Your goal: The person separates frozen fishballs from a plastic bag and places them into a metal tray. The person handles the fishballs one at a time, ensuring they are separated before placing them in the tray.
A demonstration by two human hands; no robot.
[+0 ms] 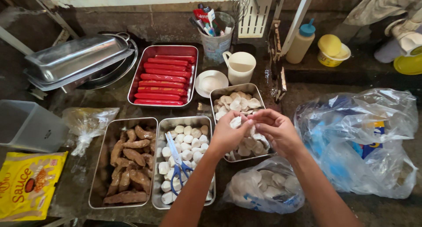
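From the head view I see my left hand and right hand pinched together on one pale flat dumpling piece, held just over the steel tray of the same pieces. Both hands are narrow, fingertips closed on it. I judge the piece could tear or slip, since it looks soft and damp. The open plastic bag of pieces lies under my forearms on the bench; a dragged arm could spill it. The blue scissors rest in the neighbouring tray.
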